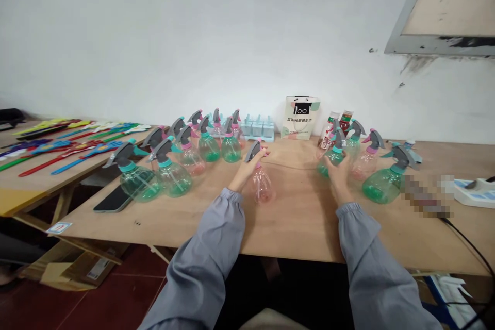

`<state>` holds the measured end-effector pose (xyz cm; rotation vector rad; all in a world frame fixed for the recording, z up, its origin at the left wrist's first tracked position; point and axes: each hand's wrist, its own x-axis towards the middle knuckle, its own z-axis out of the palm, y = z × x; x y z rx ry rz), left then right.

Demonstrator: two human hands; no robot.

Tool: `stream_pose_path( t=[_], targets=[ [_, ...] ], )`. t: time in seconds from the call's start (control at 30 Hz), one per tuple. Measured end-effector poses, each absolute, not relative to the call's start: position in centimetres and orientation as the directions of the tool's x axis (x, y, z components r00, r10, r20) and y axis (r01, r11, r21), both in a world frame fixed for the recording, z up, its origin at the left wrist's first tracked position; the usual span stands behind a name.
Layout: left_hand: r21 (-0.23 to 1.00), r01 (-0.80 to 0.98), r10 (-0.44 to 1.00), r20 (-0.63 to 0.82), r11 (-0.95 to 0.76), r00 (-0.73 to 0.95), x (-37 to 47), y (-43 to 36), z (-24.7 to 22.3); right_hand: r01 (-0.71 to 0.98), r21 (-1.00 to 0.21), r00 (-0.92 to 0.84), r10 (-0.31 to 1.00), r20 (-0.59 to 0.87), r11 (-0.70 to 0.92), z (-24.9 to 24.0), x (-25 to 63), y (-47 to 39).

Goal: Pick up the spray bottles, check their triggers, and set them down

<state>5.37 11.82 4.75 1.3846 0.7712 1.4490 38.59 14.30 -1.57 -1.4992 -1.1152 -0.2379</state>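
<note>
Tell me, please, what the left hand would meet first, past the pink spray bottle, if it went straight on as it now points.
Past the pink spray bottle, the left hand would probably meet the paper bag by the wall, though depth is unclear.

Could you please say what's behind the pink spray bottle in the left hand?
Behind the pink spray bottle are tabletop and pale blue containers near the wall; the left hand hides whatever lies directly behind it.

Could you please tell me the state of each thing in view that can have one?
Pink spray bottle, upright, in left hand
Green spray bottle, upright, right hand on it
Other spray bottles, upright
Phone, lying flat, screen dark
Paper bag, standing upright
Blue strip, lying flat
</note>
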Motion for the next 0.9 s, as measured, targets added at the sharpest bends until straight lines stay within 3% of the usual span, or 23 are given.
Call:
stream_pose_path(
  t=[0.13,0.23,0.4,0.6,0.7,0.9],
  targets=[
    [0.932,-0.261,0.948,0.291,-0.250,0.129,4.6,11.8,4.9,0.758,-0.627,0.422,0.598,0.681,0.180,-1.6,34.3,12.8],
    [0.935,-0.288,0.953,0.260,-0.208,0.155,4.1,11.6,5.1,0.735,-0.605,0.267,0.689,0.674,0.308,-1.4,30.6,11.4],
    [0.934,-0.279,0.954,0.268,-0.223,0.134,4.1,11.2,5.4,0.631,-0.589,0.077,0.714,0.696,0.505,-1.2,27.6,9.8],
    [0.926,-0.371,0.990,0.115,-0.076,0.086,4.7,11.3,5.4,0.619,-0.611,0.088,0.729,0.679,0.494,-1.4,27.7,9.6],
    [0.911,-0.397,0.989,0.138,-0.107,0.051,4.6,11.4,5.2,0.636,-0.615,0.108,0.735,0.670,0.467,-1.6,27.6,9.6],
    [0.932,-0.354,0.974,0.146,-0.077,0.174,4.5,11.3,5.1,0.629,-0.622,0.121,0.731,0.671,0.467,-1.6,27.3,9.5]
  ],
)
